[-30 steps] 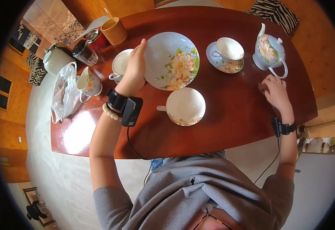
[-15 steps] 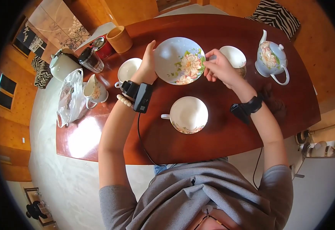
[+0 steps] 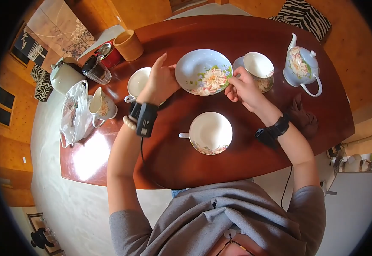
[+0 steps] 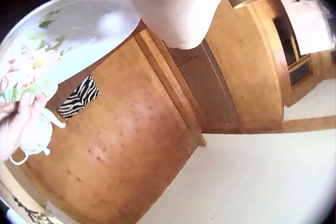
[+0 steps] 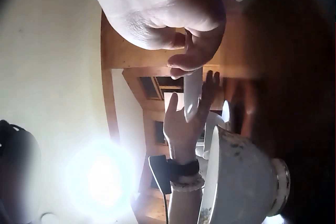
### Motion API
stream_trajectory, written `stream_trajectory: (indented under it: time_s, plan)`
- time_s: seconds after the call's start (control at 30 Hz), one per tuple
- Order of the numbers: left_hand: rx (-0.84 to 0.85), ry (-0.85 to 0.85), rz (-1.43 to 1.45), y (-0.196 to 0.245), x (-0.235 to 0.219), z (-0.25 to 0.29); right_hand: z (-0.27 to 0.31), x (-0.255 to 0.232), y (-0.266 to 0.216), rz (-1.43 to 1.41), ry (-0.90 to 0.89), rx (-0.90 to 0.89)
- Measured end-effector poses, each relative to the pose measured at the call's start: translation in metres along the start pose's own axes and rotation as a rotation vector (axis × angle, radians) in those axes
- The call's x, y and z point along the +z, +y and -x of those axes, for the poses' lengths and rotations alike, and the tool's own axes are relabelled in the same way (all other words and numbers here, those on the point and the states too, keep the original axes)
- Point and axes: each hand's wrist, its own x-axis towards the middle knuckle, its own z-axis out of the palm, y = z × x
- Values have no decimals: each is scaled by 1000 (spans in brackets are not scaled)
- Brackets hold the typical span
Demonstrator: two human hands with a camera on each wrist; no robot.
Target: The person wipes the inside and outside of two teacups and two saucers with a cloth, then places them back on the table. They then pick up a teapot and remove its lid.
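Note:
A pale blue plate with a painted peach flower is held above the table, also seen edge-on in the right wrist view. My right hand pinches its right rim between thumb and fingers. At the plate's left edge is my left hand, thumb raised away from the plate and fingers straight, their tips hidden behind it. Nearer my body a wide white cup stands on the table, handle to the left. Just beyond the right hand, a second cup rests on its saucer.
A floral teapot stands at the right. On the left are another cup, a creamer, a plastic bag, a kettle, a dark-lidded glass jar, a red tin and a wooden cup.
My right hand has come from beside the teapot to the plate's right rim and now pinches it. The plate has shifted right and tilted. The left hand's thumb has spread away from it.

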Motion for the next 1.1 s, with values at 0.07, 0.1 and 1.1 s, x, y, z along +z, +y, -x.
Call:
stream_trajectory:
  time_s: [0.07, 0.1, 1.1]
  plan:
    - [37, 151, -40, -9, 3, 15, 0, 0, 7, 4, 40, -16]
    - [55, 227, -61, -13, 4, 23, -1, 1, 9, 10, 51, -6]
    - [176, 150, -755, -25, -1, 85, 8, -2, 26, -116, -55, 277]
